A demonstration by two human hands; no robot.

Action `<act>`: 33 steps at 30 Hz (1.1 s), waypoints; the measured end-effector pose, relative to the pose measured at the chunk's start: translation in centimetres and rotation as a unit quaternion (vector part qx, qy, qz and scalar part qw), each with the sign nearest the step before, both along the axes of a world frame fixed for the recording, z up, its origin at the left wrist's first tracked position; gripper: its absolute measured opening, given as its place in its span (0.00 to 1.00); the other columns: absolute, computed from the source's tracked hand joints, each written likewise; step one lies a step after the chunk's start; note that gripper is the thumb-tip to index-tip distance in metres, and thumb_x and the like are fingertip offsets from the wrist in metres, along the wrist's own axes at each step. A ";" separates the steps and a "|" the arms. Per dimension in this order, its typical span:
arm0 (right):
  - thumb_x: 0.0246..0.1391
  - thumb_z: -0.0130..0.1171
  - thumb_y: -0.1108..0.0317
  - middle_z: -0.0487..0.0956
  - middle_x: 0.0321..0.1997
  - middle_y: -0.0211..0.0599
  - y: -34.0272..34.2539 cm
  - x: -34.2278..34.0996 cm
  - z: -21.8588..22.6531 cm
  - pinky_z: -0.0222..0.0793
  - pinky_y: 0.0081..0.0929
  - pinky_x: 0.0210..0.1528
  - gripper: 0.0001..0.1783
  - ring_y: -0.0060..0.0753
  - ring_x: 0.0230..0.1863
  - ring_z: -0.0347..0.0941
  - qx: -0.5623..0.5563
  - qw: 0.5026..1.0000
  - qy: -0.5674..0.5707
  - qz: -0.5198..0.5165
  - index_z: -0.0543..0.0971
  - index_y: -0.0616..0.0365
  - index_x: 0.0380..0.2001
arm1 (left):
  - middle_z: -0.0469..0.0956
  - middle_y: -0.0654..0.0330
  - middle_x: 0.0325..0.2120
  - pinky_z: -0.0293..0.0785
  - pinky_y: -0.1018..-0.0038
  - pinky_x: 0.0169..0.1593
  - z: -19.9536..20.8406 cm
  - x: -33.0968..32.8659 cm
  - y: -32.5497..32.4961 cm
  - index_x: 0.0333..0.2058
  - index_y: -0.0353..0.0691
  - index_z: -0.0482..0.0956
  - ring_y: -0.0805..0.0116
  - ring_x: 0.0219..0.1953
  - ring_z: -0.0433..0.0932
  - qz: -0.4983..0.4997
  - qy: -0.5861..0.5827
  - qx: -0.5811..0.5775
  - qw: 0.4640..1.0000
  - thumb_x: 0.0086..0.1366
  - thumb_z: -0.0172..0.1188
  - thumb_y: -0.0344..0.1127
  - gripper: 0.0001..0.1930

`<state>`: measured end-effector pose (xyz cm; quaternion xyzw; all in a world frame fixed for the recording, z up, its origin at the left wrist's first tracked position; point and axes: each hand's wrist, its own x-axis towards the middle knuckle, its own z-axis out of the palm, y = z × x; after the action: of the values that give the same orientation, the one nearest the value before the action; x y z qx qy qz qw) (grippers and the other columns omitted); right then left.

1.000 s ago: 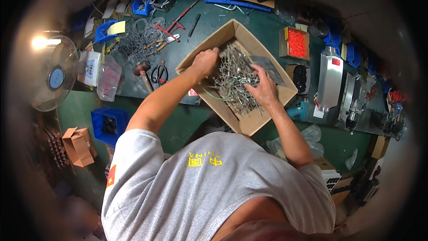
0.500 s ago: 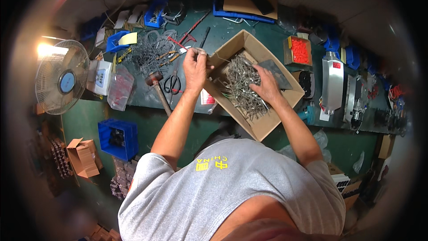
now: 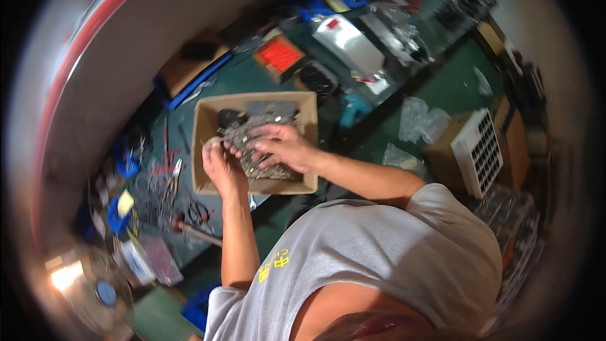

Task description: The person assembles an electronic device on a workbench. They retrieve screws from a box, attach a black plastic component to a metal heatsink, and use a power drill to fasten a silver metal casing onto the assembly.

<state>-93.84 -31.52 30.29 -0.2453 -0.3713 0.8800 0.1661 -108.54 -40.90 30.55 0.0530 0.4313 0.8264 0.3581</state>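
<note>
A cardboard box stands on the green workbench and holds a heap of thin, grey metal pieces, like bent wires or pins. Over its left part is my left hand, fingers curled together in a pinch; what they hold, if anything, is too small and blurred to make out. My right hand lies over the heap with fingers stretched and apart, its tips close to the left hand's fingers. A dark flat piece rests in the far part of the box, beside a dark lump.
Left of the box lie pliers, a mallet and a wire tangle. A fan stands at lower left. Beyond the box are a small box of red parts and a silver metal housing. A teal power tool sits at the bench edge.
The whole view has swung round to the right, blurring the scene. My left hand has come from the box's edge to over the heap, close to my right hand.
</note>
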 end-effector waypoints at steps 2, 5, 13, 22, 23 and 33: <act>0.66 0.60 0.68 0.82 0.46 0.40 0.6 2.0 -0.3 0.84 0.32 0.42 0.18 0.30 0.42 0.81 -0.083 0.991 0.072 -0.073 0.74 0.62 0.56 | 0.73 0.63 0.27 0.71 0.77 0.30 -0.1 3.0 1.5 0.39 0.40 0.73 0.74 0.27 0.71 -0.032 0.015 -0.015 0.999 0.72 0.55 0.33 0.04; 0.68 0.58 0.66 0.82 0.42 0.35 2.1 6.7 -0.2 0.83 0.31 0.41 0.13 0.28 0.41 0.80 -0.098 0.980 0.080 -0.152 0.77 0.61 0.51 | 0.74 0.65 0.25 0.71 0.77 0.29 -0.7 8.6 4.0 0.38 0.40 0.75 0.75 0.26 0.72 -0.080 0.028 -0.032 0.996 0.71 0.58 0.32 0.03; 0.68 0.55 0.69 0.82 0.44 0.41 9.7 26.3 -0.5 0.85 0.31 0.43 0.10 0.32 0.42 0.82 -0.018 0.959 0.028 -0.282 0.77 0.65 0.45 | 0.80 0.64 0.28 0.78 0.77 0.31 -2.0 25.1 12.6 0.41 0.41 0.79 0.76 0.28 0.78 -0.267 0.064 -0.117 0.954 0.74 0.55 0.40 0.10; 0.66 0.60 0.68 0.83 0.41 0.37 17.9 47.9 -0.9 0.84 0.29 0.40 0.10 0.28 0.38 0.82 0.019 0.932 0.012 -0.363 0.78 0.60 0.46 | 0.81 0.64 0.30 0.76 0.80 0.36 -2.6 43.0 22.8 0.44 0.36 0.81 0.78 0.30 0.77 -0.547 0.155 -0.110 0.815 0.78 0.52 0.44 0.16; 0.66 0.60 0.68 0.83 0.42 0.37 18.5 49.3 -0.9 0.83 0.29 0.41 0.09 0.28 0.38 0.81 0.023 0.930 0.014 -0.366 0.78 0.60 0.46 | 0.81 0.64 0.30 0.76 0.80 0.36 -2.6 44.2 24.0 0.44 0.36 0.81 0.78 0.30 0.77 -0.559 0.159 -0.102 0.807 0.78 0.52 0.44 0.17; 0.67 0.59 0.67 0.83 0.43 0.36 29.5 52.8 -1.0 0.81 0.28 0.42 0.10 0.27 0.42 0.81 0.045 0.944 -0.037 -0.326 0.79 0.61 0.46 | 0.80 0.65 0.29 0.76 0.80 0.36 -5.3 47.0 35.1 0.41 0.37 0.81 0.79 0.30 0.76 -0.575 0.165 -0.102 0.795 0.78 0.51 0.45 0.17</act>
<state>-41.02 -2.03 29.32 -0.3778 -0.3165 0.7504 0.4405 -61.57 -5.84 25.29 0.3898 0.4558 0.3981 0.6942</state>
